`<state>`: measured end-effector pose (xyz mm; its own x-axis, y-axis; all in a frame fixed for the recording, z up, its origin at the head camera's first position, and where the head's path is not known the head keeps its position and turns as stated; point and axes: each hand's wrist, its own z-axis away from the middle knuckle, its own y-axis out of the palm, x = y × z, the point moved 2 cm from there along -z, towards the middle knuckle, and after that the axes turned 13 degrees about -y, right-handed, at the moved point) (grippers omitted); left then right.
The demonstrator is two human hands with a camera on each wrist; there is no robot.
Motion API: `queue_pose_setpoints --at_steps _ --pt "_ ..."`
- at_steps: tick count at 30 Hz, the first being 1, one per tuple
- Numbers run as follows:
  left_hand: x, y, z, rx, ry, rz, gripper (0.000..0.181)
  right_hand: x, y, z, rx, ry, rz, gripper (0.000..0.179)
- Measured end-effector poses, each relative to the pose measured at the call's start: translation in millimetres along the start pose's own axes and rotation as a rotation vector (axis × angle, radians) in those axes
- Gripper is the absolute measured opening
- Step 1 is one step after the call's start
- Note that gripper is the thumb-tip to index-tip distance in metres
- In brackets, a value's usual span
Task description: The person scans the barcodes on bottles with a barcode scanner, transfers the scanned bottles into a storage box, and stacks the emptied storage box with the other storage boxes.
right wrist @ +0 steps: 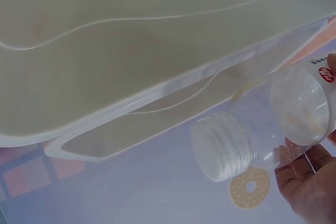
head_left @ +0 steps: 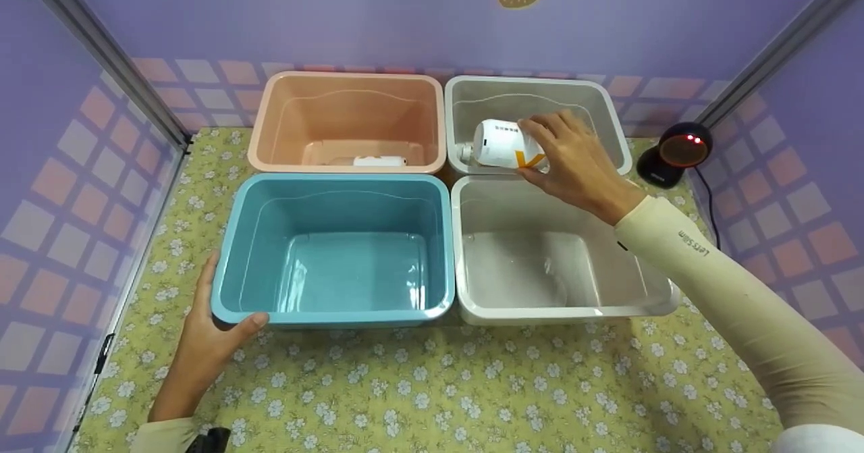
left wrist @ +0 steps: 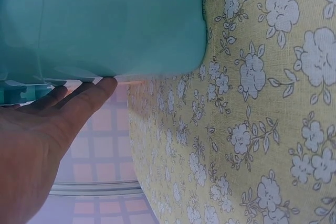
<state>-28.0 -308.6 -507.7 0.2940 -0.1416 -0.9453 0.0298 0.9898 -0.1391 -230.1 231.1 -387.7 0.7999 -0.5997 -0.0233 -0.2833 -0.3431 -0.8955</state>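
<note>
My right hand (head_left: pixel 574 159) grips a clear plastic bottle with a white label (head_left: pixel 503 144), held sideways above the grey back bin (head_left: pixel 533 83). In the right wrist view, the bottle's white ridged cap (right wrist: pixel 220 148) and see-through shoulder show, with fingers around its body. My left hand (head_left: pixel 209 338) rests against the near left corner of the blue bin (head_left: pixel 337 317), thumb at the front rim and straight fingers along the side. The left wrist view shows those fingertips (left wrist: pixel 107 85) touching the bin under its rim.
A salmon bin (head_left: pixel 351 77) at back left has a white object (head_left: pixel 379 161) lying inside. A light grey bin (head_left: pixel 533 312) stands at front right, beside the blue one. A black scanner (head_left: pixel 675 156) with red lights stands at right. Flowered cloth (head_left: pixel 405 385) covers the table.
</note>
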Motion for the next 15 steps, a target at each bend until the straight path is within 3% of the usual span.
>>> queue_pose_setpoints --at_steps 15 --pt "0.4 1.3 -0.2 0.001 0.020 0.033 0.114 8 6 -12.5 0.019 -0.065 -0.008 0.068"
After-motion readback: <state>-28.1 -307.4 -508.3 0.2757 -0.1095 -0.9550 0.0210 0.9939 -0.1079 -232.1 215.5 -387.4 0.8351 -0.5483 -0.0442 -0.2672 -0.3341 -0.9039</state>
